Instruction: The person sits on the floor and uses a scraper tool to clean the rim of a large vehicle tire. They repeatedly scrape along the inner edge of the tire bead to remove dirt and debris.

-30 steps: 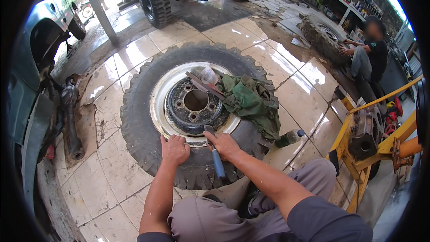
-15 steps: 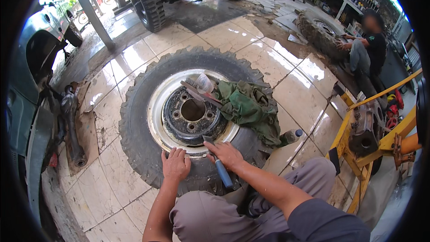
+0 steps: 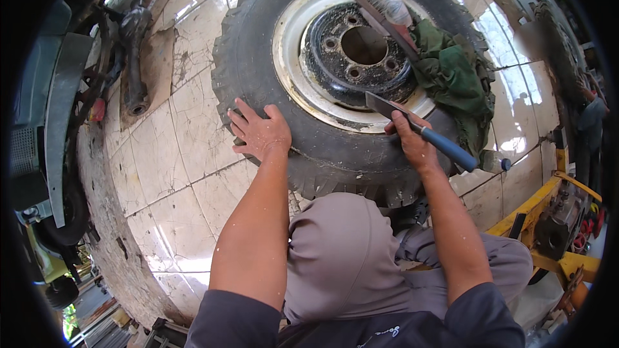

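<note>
A big black rubber tyre (image 3: 335,154) with a white metal rim (image 3: 290,77) lies flat on the shiny tiled floor (image 3: 174,174). The left hand (image 3: 261,132) presses flat on the tyre's side. The right hand (image 3: 412,145) grips a flat metal blade with a blue handle (image 3: 422,132), its tip resting on the rim. A crumpled green cloth (image 3: 454,74) lies on the tyre
</note>
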Tool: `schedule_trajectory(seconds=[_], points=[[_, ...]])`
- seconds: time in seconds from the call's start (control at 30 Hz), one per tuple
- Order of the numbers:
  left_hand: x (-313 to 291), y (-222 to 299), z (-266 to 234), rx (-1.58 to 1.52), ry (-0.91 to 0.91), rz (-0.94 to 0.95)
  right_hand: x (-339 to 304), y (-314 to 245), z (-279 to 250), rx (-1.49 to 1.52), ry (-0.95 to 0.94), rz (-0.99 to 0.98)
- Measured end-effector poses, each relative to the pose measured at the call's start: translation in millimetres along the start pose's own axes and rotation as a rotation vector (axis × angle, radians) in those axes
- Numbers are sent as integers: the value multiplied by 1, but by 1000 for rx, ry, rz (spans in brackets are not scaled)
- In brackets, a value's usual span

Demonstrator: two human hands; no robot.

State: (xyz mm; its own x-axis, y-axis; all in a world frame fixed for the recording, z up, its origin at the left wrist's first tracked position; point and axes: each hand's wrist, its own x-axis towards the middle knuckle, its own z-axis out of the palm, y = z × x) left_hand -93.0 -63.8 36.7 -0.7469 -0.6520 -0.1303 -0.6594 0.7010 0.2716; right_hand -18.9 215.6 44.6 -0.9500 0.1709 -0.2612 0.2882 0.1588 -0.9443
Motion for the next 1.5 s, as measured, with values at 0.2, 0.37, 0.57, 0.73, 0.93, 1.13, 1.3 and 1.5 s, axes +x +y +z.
schedule_trajectory(seconds=[0.2,0.37,0.57,0.73,0.93,1.13,1.3,1.5], points=[[-3,6,7,38,29,1,-13,-21,6,-20,-82,173],[0,3,11,38,11,-18,-8,-50,4,-167,-198,114],[1,6,7,47,2,-13,-1,-43,5,-248,-278,48],[2,3,8,31,-7,-6,0,-60,12,-196,-258,120],[2,4,4,31,-18,-8,0,-49,10,-328,-295,2],[0,5,2,17,-24,-16,-2,-55,12,-359,-308,3],[1,4,5,13,-24,-10,-3,-54,12,-402,-305,1],[1,3,5,8,-18,-11,-3,-57,14,-424,-308,6]])
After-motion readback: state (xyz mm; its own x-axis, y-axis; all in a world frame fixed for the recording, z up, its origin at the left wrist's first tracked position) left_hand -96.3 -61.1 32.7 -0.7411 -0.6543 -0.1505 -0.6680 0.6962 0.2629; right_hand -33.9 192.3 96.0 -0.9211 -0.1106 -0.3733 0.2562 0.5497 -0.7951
